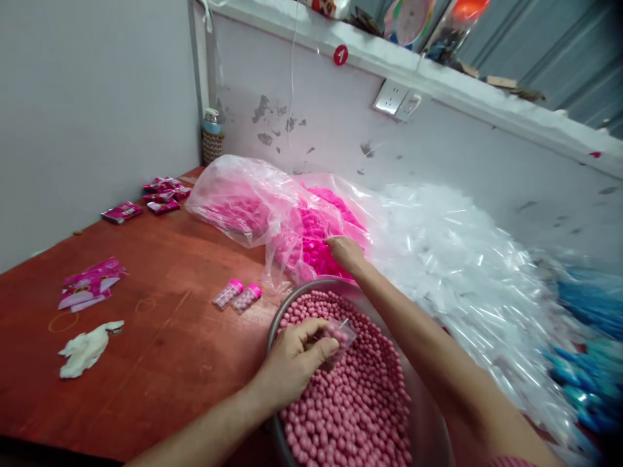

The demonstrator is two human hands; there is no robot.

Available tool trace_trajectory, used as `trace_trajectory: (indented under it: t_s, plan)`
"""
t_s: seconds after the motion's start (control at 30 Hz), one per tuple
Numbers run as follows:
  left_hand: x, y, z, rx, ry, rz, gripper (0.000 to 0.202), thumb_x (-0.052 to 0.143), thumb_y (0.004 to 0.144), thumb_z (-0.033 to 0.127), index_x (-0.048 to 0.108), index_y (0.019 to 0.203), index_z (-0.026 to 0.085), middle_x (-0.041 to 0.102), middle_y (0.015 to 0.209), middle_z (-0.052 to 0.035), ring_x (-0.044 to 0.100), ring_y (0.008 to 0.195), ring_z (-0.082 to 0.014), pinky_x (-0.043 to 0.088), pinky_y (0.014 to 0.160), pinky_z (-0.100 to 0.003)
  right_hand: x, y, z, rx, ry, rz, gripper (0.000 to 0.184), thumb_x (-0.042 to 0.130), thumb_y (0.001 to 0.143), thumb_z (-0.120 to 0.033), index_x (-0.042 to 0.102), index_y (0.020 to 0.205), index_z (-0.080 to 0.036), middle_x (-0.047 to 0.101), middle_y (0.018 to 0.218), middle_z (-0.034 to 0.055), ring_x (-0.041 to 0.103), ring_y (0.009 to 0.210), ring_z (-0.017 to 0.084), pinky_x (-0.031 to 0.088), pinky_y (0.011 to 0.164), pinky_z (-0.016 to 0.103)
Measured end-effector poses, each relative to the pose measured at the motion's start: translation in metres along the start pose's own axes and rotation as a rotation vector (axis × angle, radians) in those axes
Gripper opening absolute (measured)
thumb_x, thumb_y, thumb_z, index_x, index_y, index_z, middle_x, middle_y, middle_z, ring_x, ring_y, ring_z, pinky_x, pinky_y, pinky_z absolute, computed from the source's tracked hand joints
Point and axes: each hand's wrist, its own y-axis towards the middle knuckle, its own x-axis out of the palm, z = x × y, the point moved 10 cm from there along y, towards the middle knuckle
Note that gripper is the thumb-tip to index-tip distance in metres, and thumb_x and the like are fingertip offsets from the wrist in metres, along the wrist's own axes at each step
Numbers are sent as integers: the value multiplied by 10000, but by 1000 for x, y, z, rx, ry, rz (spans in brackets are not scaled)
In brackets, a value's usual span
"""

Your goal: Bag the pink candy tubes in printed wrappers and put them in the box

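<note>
My left hand [304,353] is closed around a small clear plastic bottle [343,334] with pink beads inside, its open end tilted up to the right. It hovers over a large metal bowl [282,305] filled with round pink beads [348,402]. My right hand [346,253] reaches past the bowl to a clear plastic bag [238,175] of bright pink caps [321,224]. Its fingertips are at the caps and mostly hidden from me. Left of the bowl, two bead-filled bottles with pink caps [238,295] lie on the table.
A big heap of clear plastic bottles [448,259] lies right of the bag, with blue packs [584,383] beyond. Pink packets [163,194], a pink printed wrapper [92,283] and a crumpled white cloth [90,349] lie on the red-brown table [165,370]. A flask [212,123] stands in the corner.
</note>
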Motion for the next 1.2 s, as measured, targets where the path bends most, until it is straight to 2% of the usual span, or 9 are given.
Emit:
trace_trajectory:
  t_s: [0.27,0.37,0.47,0.57,0.67,0.77,0.93,1.07,1.2]
  plan:
    - [-1,3,8,55,-15,25,172,555,779,301,596,837,144,555,769,-20,506,717,-126,416,656,-225,18,25,-10,-152,-39,-95,186,487,819,-123,665,851,-165,674,882,117,616,772,209,409,660,280]
    - [-10,0,15,124,110,99,165,532,795,284,608,856,152,591,806,-24,526,761,-142,414,698,-234,10,23,-7,-159,9,-40,132,522,811,-182,648,843,-163,672,861,103,618,741,204,422,652,281]
    - [-17,-4,21,170,250,181,183,511,809,283,620,901,168,625,867,-24,543,831,-163,407,772,-257,-11,10,2,-118,96,99,206,488,842,-254,586,989,-147,634,997,124,593,875,222,439,716,300]
    - [-18,-4,22,176,297,191,191,494,817,288,619,895,166,636,878,-24,558,835,-171,422,756,-259,-37,-22,7,-60,230,244,305,326,913,-306,490,1106,-137,604,1035,116,580,891,185,459,734,292]
    - [-17,-4,22,199,322,189,204,480,822,282,623,914,168,642,895,-27,569,841,-170,434,754,-256,-64,-75,-3,-99,641,337,291,363,901,-343,489,1091,-162,621,952,67,597,805,165,484,708,290]
    - [-16,-6,24,225,395,204,212,495,811,271,637,937,176,651,906,-27,575,841,-174,438,777,-272,-77,-130,-30,-184,874,258,266,455,871,-322,524,1103,-212,631,988,48,594,879,187,477,773,323]
    - [-4,-12,32,290,489,139,239,480,819,237,650,981,189,663,936,-27,584,863,-181,440,786,-276,-83,-191,-73,-356,681,233,288,462,869,-263,513,1151,-236,625,1073,68,573,986,218,453,852,372]
    - [3,-21,38,324,620,133,236,474,835,229,652,990,215,675,928,-11,599,837,-163,443,753,-249,-81,-210,-81,-368,611,289,273,447,879,-217,478,1150,-223,626,1054,77,583,956,194,470,815,329]
    - [7,-31,43,398,735,149,224,472,846,238,657,970,209,680,939,-22,606,846,-157,441,773,-247,-80,-225,-91,-352,476,317,223,420,885,-197,482,1099,-196,633,869,89,587,806,208,476,714,340]
